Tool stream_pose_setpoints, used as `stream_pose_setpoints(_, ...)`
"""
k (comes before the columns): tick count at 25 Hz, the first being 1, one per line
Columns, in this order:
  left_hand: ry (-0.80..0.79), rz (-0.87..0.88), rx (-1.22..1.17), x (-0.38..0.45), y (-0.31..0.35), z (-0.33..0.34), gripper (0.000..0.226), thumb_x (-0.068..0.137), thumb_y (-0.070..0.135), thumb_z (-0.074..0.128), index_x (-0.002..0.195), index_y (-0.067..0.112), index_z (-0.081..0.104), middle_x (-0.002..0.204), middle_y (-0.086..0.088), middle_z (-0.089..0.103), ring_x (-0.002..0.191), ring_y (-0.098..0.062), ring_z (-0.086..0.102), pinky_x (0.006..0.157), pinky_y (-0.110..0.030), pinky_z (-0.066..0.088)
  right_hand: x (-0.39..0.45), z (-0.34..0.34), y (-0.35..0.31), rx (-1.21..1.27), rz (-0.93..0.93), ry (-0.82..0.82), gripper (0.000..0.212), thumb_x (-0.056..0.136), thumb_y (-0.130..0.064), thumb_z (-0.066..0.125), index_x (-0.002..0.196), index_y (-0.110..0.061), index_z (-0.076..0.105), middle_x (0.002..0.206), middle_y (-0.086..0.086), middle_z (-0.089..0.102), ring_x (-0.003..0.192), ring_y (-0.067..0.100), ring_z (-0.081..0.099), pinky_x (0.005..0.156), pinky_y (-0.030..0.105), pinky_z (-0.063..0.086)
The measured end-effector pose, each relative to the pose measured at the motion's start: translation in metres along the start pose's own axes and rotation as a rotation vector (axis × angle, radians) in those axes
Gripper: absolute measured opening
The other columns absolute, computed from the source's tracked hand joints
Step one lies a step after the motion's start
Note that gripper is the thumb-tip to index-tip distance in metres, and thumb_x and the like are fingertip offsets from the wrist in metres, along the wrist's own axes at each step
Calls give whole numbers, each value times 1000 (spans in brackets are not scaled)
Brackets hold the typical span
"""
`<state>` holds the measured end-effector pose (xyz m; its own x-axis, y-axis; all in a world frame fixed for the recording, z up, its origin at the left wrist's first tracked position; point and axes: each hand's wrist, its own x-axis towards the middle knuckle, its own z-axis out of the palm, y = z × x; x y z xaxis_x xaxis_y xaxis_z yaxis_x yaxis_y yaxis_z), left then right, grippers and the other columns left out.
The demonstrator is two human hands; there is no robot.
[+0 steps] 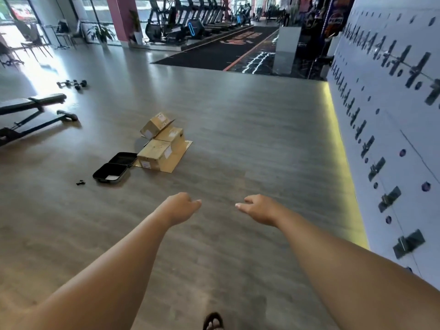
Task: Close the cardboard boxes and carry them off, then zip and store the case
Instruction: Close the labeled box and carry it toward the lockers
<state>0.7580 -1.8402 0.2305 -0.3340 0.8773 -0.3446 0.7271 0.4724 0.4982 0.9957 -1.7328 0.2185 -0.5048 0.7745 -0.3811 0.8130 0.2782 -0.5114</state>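
Three cardboard boxes lie in a cluster on the grey floor ahead: a near box (154, 155), a middle box (172, 135) and a far box (154, 125) tipped against it, its flap up. A flat cardboard sheet (177, 158) lies under them. To their left a black case (116, 167) lies unzipped with both halves flat. My left hand (182, 206) and my right hand (258, 208) hang in the air well short of the boxes, fingers loosely curled, holding nothing.
A small black item (81, 182) lies left of the case. A weight bench (31, 110) and dumbbells (73, 84) are at the left. A white pegged wall (392, 129) runs along the right. Treadmills (202, 17) stand at the back. My sandalled foot (213, 322) shows at the bottom.
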Motion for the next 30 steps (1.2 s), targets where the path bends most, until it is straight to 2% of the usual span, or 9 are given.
stream_pose_setpoints(3, -22, -8, -40, 95, 23, -29, 55, 94, 58, 49, 123, 13, 64, 120, -6, 64, 112, -26, 58, 93, -36, 46, 87, -49, -6, -36, 15, -11, 76, 95, -64, 53, 149, -12, 49, 156, 8, 46, 143, 24, 44, 114, 33, 34)
stream_pose_setpoints(9, -67, 14, -11, 288, 82, -68, 48, 91, 59, 52, 101, 15, 67, 100, -1, 66, 94, -20, 62, 84, -35, 49, 267, -136, 16, 22, 39, -19, 75, 95, -63, 54, 148, -10, 50, 155, 10, 47, 141, 25, 46, 115, 36, 36)
stream_pose_setpoints(13, -49, -8, 10, 421, 122, -86, 50, 94, 56, 52, 106, 11, 70, 107, -5, 68, 99, -24, 63, 87, -34, 49, 395, -197, 42, 2, 12, -15, 75, 96, -63, 52, 149, -10, 49, 155, 10, 47, 141, 26, 45, 115, 37, 37)
stream_pose_setpoints(17, -40, -65, 20, 540, 167, -124, 51, 96, 55, 50, 107, 9, 68, 102, -5, 67, 94, -22, 62, 85, -33, 49, 517, -277, 52, -19, 4, -58, 77, 95, -65, 52, 150, -12, 47, 157, 10, 45, 142, 27, 44, 116, 37, 36)
stream_pose_setpoints(20, -17, -71, 8, 614, 188, -157, 48, 98, 54, 48, 105, 11, 68, 102, -6, 66, 96, -24, 62, 81, -34, 48, 600, -323, 42, -62, -35, -66, 75, 95, -66, 50, 148, -14, 50, 156, 10, 46, 141, 28, 45, 114, 36, 37)
stream_pose_setpoints(23, -7, -102, 18, 694, 196, -186, 50, 98, 54, 46, 106, 10, 69, 104, -6, 67, 96, -23, 62, 84, -34, 50, 689, -355, 26, -55, -73, -101, 71, 94, -66, 51, 142, -14, 56, 152, 10, 51, 139, 28, 48, 113, 38, 39)
stream_pose_setpoints(26, 6, -121, 25, 790, 191, -213, 49, 99, 53, 45, 100, 9, 69, 98, -7, 68, 91, -22, 63, 75, -32, 46, 793, -386, 6, -75, -101, -114, 61, 94, -65, 51, 124, -14, 66, 137, 10, 62, 128, 29, 56, 105, 38, 44)
stream_pose_setpoints(28, 9, -107, 20, 855, 186, -234, 49, 99, 51, 45, 99, 8, 68, 99, -9, 68, 93, -25, 64, 71, -31, 43, 861, -407, -9, -89, -123, -101, 62, 95, -64, 51, 125, -12, 66, 137, 11, 62, 126, 29, 57, 106, 39, 45)
stream_pose_setpoints(30, 3, -112, 25, 915, 184, -261, 49, 100, 50, 45, 102, 7, 69, 103, -9, 68, 97, -25, 63, 77, -32, 46, 921, -432, -26, -75, -110, -96, 64, 94, -64, 52, 128, -11, 65, 139, 11, 61, 127, 28, 57, 106, 38, 44)
